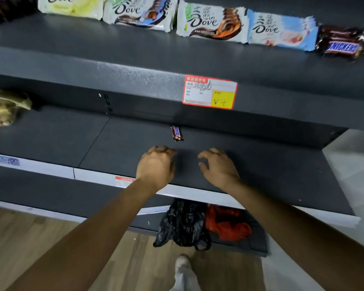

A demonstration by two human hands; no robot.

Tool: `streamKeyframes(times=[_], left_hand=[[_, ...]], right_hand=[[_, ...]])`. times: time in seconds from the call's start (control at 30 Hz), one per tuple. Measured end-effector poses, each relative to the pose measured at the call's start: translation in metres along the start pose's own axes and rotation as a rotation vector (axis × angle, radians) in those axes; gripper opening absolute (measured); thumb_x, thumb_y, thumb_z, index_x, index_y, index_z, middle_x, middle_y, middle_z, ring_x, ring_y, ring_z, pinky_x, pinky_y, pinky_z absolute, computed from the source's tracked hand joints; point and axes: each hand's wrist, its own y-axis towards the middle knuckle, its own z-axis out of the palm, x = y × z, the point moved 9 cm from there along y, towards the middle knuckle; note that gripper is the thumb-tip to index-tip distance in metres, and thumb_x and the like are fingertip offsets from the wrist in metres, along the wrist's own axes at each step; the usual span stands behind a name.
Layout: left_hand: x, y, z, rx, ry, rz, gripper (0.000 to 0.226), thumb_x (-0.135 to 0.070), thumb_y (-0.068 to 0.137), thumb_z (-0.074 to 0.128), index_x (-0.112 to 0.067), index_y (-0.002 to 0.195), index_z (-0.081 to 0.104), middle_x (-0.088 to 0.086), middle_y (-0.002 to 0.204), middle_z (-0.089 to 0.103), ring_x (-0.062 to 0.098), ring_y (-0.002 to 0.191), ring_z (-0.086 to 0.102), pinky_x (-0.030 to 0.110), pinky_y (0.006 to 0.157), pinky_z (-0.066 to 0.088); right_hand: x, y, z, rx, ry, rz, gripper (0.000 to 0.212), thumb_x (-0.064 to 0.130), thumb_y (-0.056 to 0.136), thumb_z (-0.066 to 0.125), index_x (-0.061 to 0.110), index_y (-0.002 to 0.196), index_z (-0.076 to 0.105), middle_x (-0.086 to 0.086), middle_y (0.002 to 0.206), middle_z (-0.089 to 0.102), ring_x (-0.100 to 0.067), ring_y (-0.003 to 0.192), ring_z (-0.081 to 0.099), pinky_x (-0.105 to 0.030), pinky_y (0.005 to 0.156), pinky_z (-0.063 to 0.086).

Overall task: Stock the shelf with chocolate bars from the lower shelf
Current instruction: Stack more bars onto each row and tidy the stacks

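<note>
Dark grey shop shelving fills the view, and the middle shelf (261, 164) carries just 1 Snickers bar (177, 133), lying flat, end-on to us, below the price tag (209, 92). Both grips hover over the front edge. The left grip (156, 162) has loosely curled fingers with nothing showing in it, and the right grip (216, 164) is spread, released, empty. The bar sits just beyond them, between the 2, nearer the left. It looks light and fairly stiff with a slick wrapper, so pinch it across the long sides at mid-length, not by the end flaps. Up top, Dove packs (210, 24) line the upper shelf (72, 38).
</note>
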Motion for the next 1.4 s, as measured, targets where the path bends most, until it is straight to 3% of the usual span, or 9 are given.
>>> streamKeyframes(times=[0.33,0.67,0.83,0.93,1.03,1.2,1.3,1.4], left_hand=[[0.046,0.046,0.069,0.029,0.027,-0.119,0.04,-0.03,0.093,0.045,-0.024,0.131,0.05,0.003,0.13,0.053,0.027,0.119,0.045,0.037,0.097,0.042],[0.08,0.072,0.095,-0.016,-0.027,-0.141,0.041,-0.028,0.09,0.048,-0.022,0.131,0.051,0.006,0.125,0.053,0.029,0.117,0.044,0.037,0.097,0.04],[0.081,0.073,0.095,-0.026,-0.043,-0.15,0.04,-0.028,0.089,0.049,-0.022,0.129,0.053,0.006,0.124,0.055,0.028,0.116,0.044,0.036,0.097,0.04],[0.077,0.069,0.089,-0.019,-0.047,-0.158,0.04,-0.028,0.089,0.049,-0.022,0.128,0.053,0.006,0.124,0.055,0.028,0.115,0.045,0.035,0.096,0.04],[0.066,0.063,0.081,0.003,-0.049,-0.157,0.041,-0.027,0.09,0.048,-0.022,0.13,0.051,0.006,0.126,0.054,0.028,0.116,0.045,0.035,0.096,0.04],[0.045,0.044,0.06,0.054,-0.121,-0.145,0.044,-0.024,0.09,0.051,-0.021,0.133,0.046,0.009,0.124,0.055,0.031,0.114,0.049,0.039,0.093,0.044],[0.032,0.03,0.043,0.088,-0.183,-0.143,0.045,-0.022,0.087,0.055,-0.018,0.131,0.045,0.012,0.119,0.057,0.033,0.107,0.055,0.038,0.085,0.045],[0.027,0.014,0.029,0.138,-0.341,-0.199,0.05,-0.021,0.084,0.061,-0.017,0.131,0.045,0.01,0.117,0.062,0.031,0.108,0.058,0.036,0.089,0.048]], right_hand=[[-0.014,0.1,0.08,-0.019,0.046,0.101,0.036,0.028,0.091,0.055,0.021,0.127,0.053,-0.008,0.129,0.049,-0.028,0.121,0.042,-0.035,0.095,0.041],[0.0,0.174,0.127,0.024,-0.076,-0.003,0.052,0.043,0.091,0.05,0.034,0.14,0.036,-0.012,0.142,0.035,-0.034,0.124,0.035,-0.041,0.104,0.029],[-0.002,0.164,0.128,-0.037,-0.12,-0.059,0.042,0.039,0.09,0.052,0.028,0.131,0.049,-0.006,0.136,0.041,-0.029,0.122,0.036,-0.039,0.101,0.03],[0.0,0.146,0.117,-0.062,-0.072,-0.124,0.022,0.027,0.089,0.055,0.024,0.109,0.064,-0.006,0.119,0.055,-0.031,0.109,0.046,-0.037,0.092,0.037],[0.004,0.121,0.105,-0.032,-0.054,-0.181,0.014,0.016,0.086,0.055,0.02,0.096,0.065,-0.01,0.102,0.061,-0.035,0.097,0.054,-0.039,0.082,0.043],[0.005,0.079,0.088,0.037,0.045,-0.123,0.035,0.014,0.082,0.063,0.015,0.113,0.047,-0.013,0.108,0.062,-0.035,0.098,0.058,-0.04,0.081,0.047],[0.014,0.055,0.069,0.042,0.132,-0.113,0.041,0.012,0.081,0.064,0.015,0.117,0.045,-0.009,0.113,0.061,-0.029,0.102,0.056,-0.037,0.085,0.046],[0.031,0.03,0.041,0.015,0.198,-0.155,0.042,0.009,0.08,0.065,0.016,0.117,0.047,-0.004,0.113,0.06,-0.024,0.104,0.055,-0.033,0.086,0.045]])
